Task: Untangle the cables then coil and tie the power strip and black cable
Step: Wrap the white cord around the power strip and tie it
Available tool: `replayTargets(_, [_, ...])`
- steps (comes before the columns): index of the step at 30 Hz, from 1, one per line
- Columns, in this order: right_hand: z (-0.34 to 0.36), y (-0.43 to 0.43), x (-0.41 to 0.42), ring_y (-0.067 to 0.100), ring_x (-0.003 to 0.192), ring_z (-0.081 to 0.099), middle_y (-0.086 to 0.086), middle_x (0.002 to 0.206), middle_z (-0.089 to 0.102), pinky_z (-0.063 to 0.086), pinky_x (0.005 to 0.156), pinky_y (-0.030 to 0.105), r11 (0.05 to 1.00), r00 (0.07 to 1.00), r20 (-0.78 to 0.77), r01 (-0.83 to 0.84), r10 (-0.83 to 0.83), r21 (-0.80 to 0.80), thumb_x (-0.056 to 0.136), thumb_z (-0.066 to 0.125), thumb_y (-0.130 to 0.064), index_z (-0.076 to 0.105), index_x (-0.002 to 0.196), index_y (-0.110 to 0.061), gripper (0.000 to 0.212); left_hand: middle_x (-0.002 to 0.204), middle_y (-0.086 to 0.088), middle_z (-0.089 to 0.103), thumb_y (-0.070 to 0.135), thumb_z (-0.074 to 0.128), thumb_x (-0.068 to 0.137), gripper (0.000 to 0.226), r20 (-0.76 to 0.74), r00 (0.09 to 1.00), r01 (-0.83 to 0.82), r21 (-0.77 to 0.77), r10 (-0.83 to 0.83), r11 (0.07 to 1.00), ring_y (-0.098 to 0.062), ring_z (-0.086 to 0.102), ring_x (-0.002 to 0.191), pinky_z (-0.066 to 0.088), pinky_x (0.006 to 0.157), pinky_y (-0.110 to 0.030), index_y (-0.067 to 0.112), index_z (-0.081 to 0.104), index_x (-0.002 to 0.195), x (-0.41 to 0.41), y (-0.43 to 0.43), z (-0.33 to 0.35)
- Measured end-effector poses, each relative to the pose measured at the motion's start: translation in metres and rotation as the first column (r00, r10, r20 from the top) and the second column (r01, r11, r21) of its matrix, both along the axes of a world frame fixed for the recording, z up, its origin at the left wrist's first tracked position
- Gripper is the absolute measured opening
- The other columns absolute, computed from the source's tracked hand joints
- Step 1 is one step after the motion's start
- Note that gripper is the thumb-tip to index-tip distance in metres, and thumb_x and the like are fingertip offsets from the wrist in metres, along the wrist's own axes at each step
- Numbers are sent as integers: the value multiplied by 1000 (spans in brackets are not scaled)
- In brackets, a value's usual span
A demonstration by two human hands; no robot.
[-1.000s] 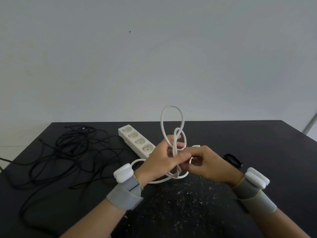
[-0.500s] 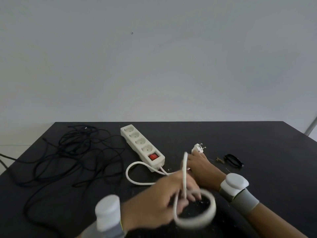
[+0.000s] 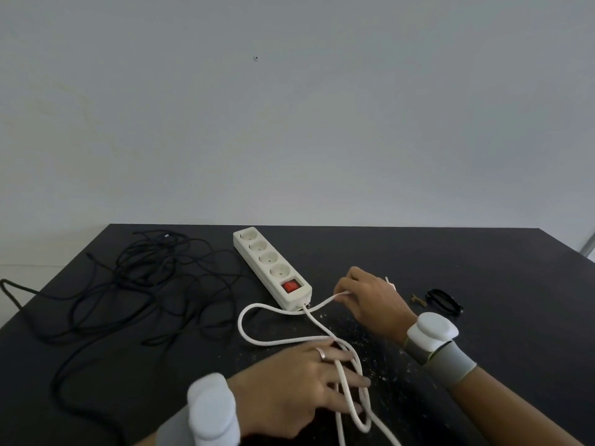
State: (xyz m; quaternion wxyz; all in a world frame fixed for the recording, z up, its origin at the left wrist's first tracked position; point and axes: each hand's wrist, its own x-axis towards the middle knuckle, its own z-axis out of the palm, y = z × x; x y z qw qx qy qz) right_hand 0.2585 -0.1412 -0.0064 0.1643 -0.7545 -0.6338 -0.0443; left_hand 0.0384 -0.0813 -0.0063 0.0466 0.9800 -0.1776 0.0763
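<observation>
A white power strip (image 3: 270, 267) with a red switch lies on the black table (image 3: 483, 268), angled toward the back left. Its white cable (image 3: 257, 336) loops to the left of the strip, then runs forward. My left hand (image 3: 302, 387) lies low at the front with straight fingers spread through a loop of that cable. My right hand (image 3: 370, 300) is curled over the cable's far end just right of the strip, pinching it; the plug is mostly hidden under the hand. A tangled black cable (image 3: 145, 284) sprawls across the table's left half.
A small black tie loop (image 3: 444, 302) and a tiny brownish piece (image 3: 418, 299) lie to the right of my right hand. Pale specks dot the table near the front. The table's left edge is crossed by the black cable.
The raised white loops have come down to the table. My left hand dropped toward me into a loop, and my right hand moved back beside the strip onto the cable's end.
</observation>
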Motion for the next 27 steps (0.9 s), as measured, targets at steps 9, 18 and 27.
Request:
replayTargets(9, [-17,-15,-2,11,98,49,-6,105,58,44,88,30,994,995,-104,-12,1,-106,92,58,-34,69,110,-27,22,113,13,70,-8,42,72,46,-40,965,-252,-440,261,862,-4,54,116,29,110,-27,24,74,85,27,69,48])
replayTargets(18, [-27,-24,-7,10,102,49,-7,111,58,42,88,22,996,990,-104,-91,91,5,92,59,-25,68,115,-26,25,138,3,52,12,49,92,31,-172,926,-285,268,337,920,-18,36,135,8,116,-38,19,65,118,83,88,13])
replayTargets(27, [-35,-22,-4,17,96,51,0,102,60,44,85,27,996,978,-189,-76,84,52,90,63,-19,73,107,-19,20,101,4,67,13,60,89,10,102,915,-359,-232,390,904,-16,51,108,41,95,-41,14,70,91,73,115,55])
